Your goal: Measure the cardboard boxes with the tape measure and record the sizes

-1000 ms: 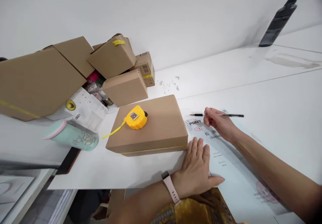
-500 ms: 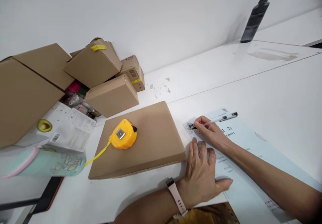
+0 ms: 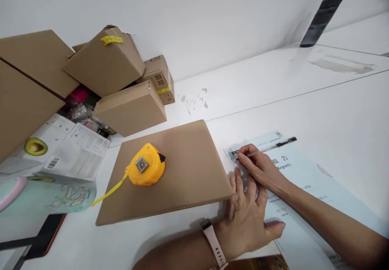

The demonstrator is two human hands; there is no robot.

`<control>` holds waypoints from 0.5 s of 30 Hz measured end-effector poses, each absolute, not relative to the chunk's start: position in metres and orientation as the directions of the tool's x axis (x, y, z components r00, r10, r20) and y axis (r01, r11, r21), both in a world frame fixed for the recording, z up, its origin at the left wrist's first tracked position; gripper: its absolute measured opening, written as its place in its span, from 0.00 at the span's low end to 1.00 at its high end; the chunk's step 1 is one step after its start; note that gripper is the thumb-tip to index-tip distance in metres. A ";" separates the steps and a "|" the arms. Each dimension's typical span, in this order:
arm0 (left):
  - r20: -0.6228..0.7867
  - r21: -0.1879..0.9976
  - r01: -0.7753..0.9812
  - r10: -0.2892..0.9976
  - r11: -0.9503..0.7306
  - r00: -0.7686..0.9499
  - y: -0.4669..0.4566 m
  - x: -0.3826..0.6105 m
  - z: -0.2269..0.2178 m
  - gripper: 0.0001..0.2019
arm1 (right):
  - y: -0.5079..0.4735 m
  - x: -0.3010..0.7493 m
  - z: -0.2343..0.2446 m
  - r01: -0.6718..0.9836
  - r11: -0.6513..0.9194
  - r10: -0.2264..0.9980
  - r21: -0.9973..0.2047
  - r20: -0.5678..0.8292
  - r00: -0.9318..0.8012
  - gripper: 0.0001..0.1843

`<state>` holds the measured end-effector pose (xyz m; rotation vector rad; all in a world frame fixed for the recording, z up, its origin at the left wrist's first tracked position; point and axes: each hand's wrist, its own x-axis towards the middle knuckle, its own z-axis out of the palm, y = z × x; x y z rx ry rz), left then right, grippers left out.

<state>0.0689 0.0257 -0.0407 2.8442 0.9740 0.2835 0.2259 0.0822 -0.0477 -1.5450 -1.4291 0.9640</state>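
My right hand (image 3: 258, 165) is closed round a pen (image 3: 273, 145) whose tip rests on the top left corner of a pale blue printed sheet (image 3: 306, 177). My left hand (image 3: 247, 217) lies flat with fingers stretched out on the sheet's left edge, just right of a flat brown cardboard box (image 3: 179, 169). A pink watch strap is on that wrist. A yellow tape measure (image 3: 146, 164) sits on the box with a bit of yellow tape pulled out to the left.
Several cardboard boxes (image 3: 112, 63) are piled at the back left against the white wall. A white carton with an avocado picture (image 3: 63, 150) and a mint-green bottle (image 3: 45, 197) lie at the left. A dark upright object (image 3: 323, 15) stands at the far right.
My right hand picked the pen up off the table and brought its tip down onto the sheet's top left corner. My left hand slid a little right along the sheet's edge.
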 end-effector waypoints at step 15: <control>0.139 0.132 0.598 0.612 -0.791 0.779 0.024 0.069 -0.043 0.40 | 0.082 0.223 -0.050 0.478 0.041 0.995 -0.877 0.080 0.061 0.12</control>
